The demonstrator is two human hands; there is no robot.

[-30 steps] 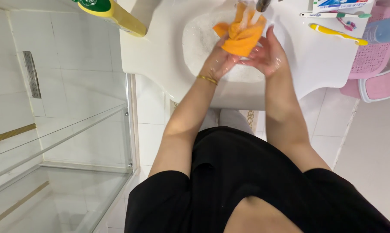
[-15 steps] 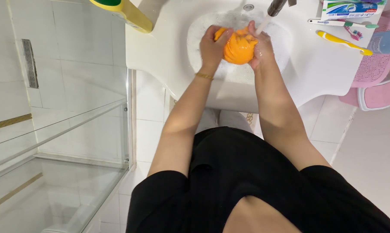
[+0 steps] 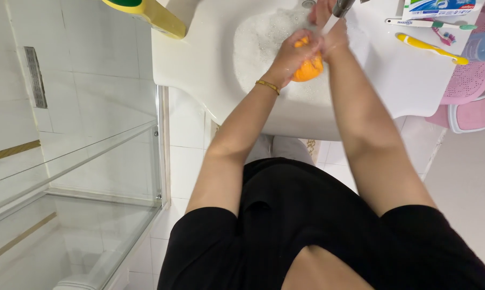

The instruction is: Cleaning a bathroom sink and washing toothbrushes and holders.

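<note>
Your left hand point(image 3: 292, 52) clenches the balled orange cloth point(image 3: 308, 69), fingers wrapped over its top; your right hand point(image 3: 333, 38) presses against it beneath the faucet point(image 3: 342, 7), over the soapy sink point(image 3: 210, 64).

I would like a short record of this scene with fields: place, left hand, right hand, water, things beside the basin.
place: white sink, foam in the basin
left hand: closed around the orange cloth
right hand: pressed on the cloth from the other side
water: runs from the tap onto the hands
beside the basin: yellow toothbrush, white toothbrush, yellow bottle
</note>
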